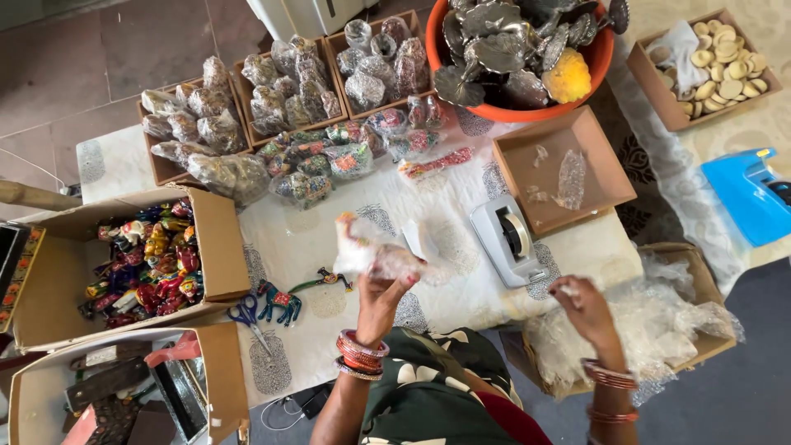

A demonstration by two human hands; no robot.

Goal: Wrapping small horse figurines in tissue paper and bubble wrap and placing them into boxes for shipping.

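Starting at the far left, an open cardboard box (210, 239) holds a heap of brightly painted figurines (148, 264) not yet wrapped. Just right of it on the cloth-covered surface (329, 231) lie blue-handled scissors (245, 313) and a lone painted horse figurine (280, 301), bare as well. Farther off, three cardboard trays (156, 169) and a loose pile of wrapped figurines (329, 161) show pieces already bundled in clear bubble wrap; by my reckoning a good share of the work is done, though the box at the left looks well stocked.

Near the middle, the left hand (381, 292) is raised above the surface, its fingers (401, 276) clamped on a figurine half-swathed in bubble wrap (367, 247); the wrap looks loose, so this bundle seems unfinished. A white tape dispenser (511, 239) sits just right of it, with a shallow brown tray (610, 177) beyond and an orange tub (597, 62) of grey metal leaf shapes at the far edge.

The right hand (587, 306) hovers near the surface's right edge, above a box of bubble wrap sheets (659, 321). Its fingers (568, 288) are pinched together, possibly on a small piece of tape or film, but I cannot tell what. At the far right sit a box of pale round discs (725, 62) and a blue device (750, 194).
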